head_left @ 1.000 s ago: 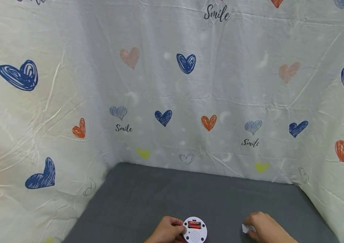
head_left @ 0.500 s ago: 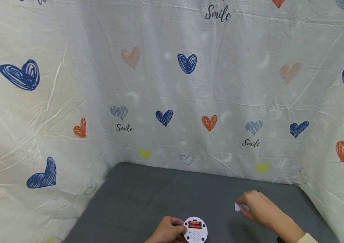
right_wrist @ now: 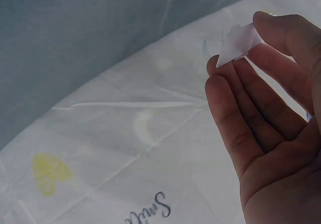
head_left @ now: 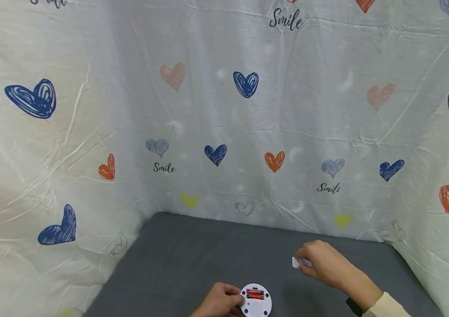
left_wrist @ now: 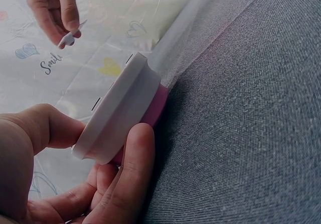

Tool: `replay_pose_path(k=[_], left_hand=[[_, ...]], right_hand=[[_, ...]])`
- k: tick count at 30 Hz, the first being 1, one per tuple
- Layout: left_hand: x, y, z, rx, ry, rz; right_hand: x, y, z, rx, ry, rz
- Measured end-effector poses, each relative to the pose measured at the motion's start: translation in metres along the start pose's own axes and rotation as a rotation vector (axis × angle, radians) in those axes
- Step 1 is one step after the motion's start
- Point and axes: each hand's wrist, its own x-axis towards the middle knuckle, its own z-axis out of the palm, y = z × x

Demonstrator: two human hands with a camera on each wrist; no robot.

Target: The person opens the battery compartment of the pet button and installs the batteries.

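Note:
A round white device with a pink underside [head_left: 255, 307] lies near the front of the table, its battery bay facing up. Two red batteries [head_left: 255, 294] sit side by side in that uncovered bay. My left hand [head_left: 219, 300] grips the device's left edge, thumb on the upper face and fingers against the side and pink part, as the left wrist view shows. To the right and farther back, my right hand [head_left: 322, 263] is raised over the table. It pinches a small white plastic battery cover [right_wrist: 239, 44] with little tabs between thumb and fingers.
A dark grey cloth covers the table [head_left: 193, 251]. Behind it and along both sides hangs a white curtain [head_left: 224, 110] printed with hearts and "Smile". A dark band and a pale yellow sleeve [head_left: 387, 306] show at my right wrist.
My right hand has risen off the table and moved back and to the left, carrying the battery cover. The left hand and the device have stayed in place.

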Motion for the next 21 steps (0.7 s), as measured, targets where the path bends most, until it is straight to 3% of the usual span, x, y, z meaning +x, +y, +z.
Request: replay_pose_path(k=[12,21], left_hand=[[0.004,-0.002,-0.001,0.022,0.02,-0.017],[0.003,-0.001,-0.001,0.024,0.014,-0.018]], right_hand=[[0.021,-0.013,0.008,0.02,0.028,-0.03],[0.035,-0.03,0.023,0.04,-0.025,-0.011]])
